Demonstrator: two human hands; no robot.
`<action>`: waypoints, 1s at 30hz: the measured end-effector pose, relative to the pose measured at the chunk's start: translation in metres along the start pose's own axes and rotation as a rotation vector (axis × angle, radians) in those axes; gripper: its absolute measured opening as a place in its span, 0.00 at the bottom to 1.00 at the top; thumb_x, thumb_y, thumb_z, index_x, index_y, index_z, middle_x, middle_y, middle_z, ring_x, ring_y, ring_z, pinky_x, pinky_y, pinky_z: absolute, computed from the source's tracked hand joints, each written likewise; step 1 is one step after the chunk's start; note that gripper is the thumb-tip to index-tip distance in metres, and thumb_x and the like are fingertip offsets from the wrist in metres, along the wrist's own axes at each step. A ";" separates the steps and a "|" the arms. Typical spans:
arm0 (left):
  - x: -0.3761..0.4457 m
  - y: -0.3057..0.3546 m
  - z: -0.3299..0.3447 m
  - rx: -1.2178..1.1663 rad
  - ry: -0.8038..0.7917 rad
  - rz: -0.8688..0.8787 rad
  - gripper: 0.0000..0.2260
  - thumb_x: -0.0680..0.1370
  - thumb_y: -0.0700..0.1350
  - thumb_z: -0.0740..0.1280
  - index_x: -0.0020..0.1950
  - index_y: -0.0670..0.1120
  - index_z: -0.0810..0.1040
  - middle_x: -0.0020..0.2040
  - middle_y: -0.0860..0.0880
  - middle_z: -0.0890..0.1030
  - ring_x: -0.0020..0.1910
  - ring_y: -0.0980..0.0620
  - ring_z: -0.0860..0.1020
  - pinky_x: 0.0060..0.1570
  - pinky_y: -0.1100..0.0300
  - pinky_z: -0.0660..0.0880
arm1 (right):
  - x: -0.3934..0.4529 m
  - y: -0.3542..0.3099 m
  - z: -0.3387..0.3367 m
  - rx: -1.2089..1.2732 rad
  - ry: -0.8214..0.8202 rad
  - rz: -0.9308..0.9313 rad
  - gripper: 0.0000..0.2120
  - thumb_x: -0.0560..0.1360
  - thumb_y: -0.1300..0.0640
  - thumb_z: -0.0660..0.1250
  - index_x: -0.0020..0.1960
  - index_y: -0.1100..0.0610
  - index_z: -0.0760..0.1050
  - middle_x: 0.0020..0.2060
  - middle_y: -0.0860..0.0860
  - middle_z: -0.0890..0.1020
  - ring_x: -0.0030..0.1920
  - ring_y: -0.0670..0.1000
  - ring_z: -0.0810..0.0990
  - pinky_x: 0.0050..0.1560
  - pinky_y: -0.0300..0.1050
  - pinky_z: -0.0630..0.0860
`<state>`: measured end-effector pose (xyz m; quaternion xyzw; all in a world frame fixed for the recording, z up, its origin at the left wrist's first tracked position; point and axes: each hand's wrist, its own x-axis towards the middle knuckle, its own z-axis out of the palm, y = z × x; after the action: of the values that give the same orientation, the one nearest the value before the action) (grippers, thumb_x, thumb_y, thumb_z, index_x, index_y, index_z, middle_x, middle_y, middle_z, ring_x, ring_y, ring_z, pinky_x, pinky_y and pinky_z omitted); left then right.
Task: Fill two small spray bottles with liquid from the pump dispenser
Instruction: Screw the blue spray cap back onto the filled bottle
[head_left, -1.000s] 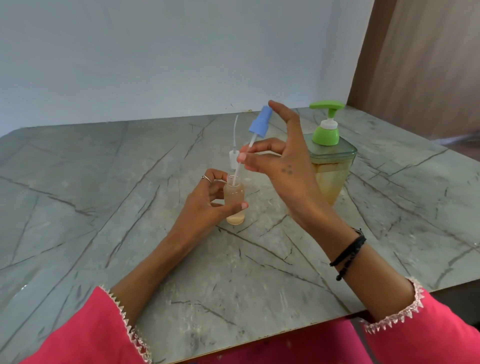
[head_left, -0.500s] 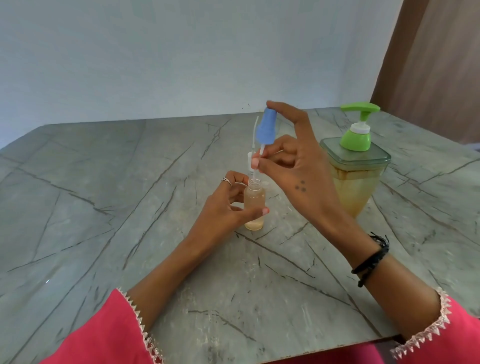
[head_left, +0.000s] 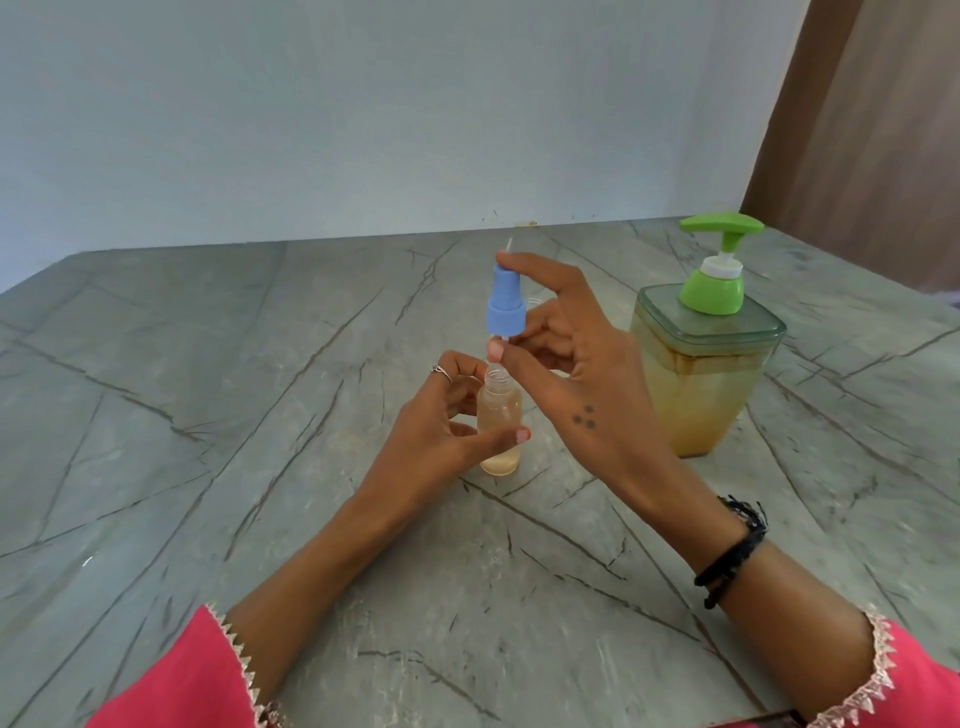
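Observation:
A small clear spray bottle (head_left: 500, 415) with pale amber liquid stands upright on the table, its neck uncapped. My left hand (head_left: 436, 431) grips its body from the left. My right hand (head_left: 566, 374) pinches a blue spray cap (head_left: 505, 306) just above the bottle's neck, index finger on its top, thumb at its base. The cap's dip tube looks to go down into the neck. A second bottle's rim and white tube tip (head_left: 509, 244) peek out behind my right hand, mostly hidden. The pump dispenser (head_left: 706, 364), a square clear jar with a green pump, stands to the right.
The grey marble-pattern table (head_left: 208, 415) runs back to a pale blue wall. Its near edge lies by my pink sleeves. A brown panel (head_left: 872, 130) rises at the far right behind the dispenser.
The blue cap has tipped from slanted to nearly upright and come lower toward the bottle neck. My left hand keeps holding the bottle. The camera view has turned left.

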<state>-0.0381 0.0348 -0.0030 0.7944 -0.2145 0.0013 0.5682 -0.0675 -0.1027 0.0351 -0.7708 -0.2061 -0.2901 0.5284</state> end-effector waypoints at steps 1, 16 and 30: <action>0.000 0.000 0.000 0.003 0.004 -0.001 0.23 0.63 0.51 0.74 0.53 0.49 0.70 0.51 0.50 0.82 0.51 0.51 0.81 0.51 0.46 0.78 | 0.000 0.001 0.000 -0.002 0.000 0.001 0.25 0.75 0.63 0.68 0.63 0.41 0.66 0.39 0.49 0.81 0.40 0.44 0.82 0.45 0.33 0.78; 0.001 -0.002 -0.001 0.031 0.027 -0.011 0.23 0.64 0.52 0.73 0.54 0.50 0.69 0.52 0.52 0.81 0.51 0.54 0.80 0.51 0.52 0.79 | -0.004 0.009 -0.005 -0.031 -0.068 -0.017 0.25 0.77 0.64 0.66 0.63 0.38 0.66 0.44 0.42 0.82 0.46 0.40 0.82 0.48 0.31 0.76; 0.000 0.000 -0.001 0.033 0.038 0.004 0.25 0.64 0.52 0.72 0.58 0.50 0.69 0.52 0.51 0.80 0.52 0.53 0.80 0.51 0.53 0.78 | -0.007 0.013 -0.003 -0.054 -0.186 0.051 0.21 0.74 0.59 0.59 0.63 0.41 0.70 0.55 0.42 0.79 0.58 0.40 0.76 0.56 0.36 0.75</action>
<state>-0.0376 0.0361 -0.0029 0.8032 -0.2052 0.0210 0.5588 -0.0650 -0.1104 0.0221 -0.8134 -0.2270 -0.2092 0.4930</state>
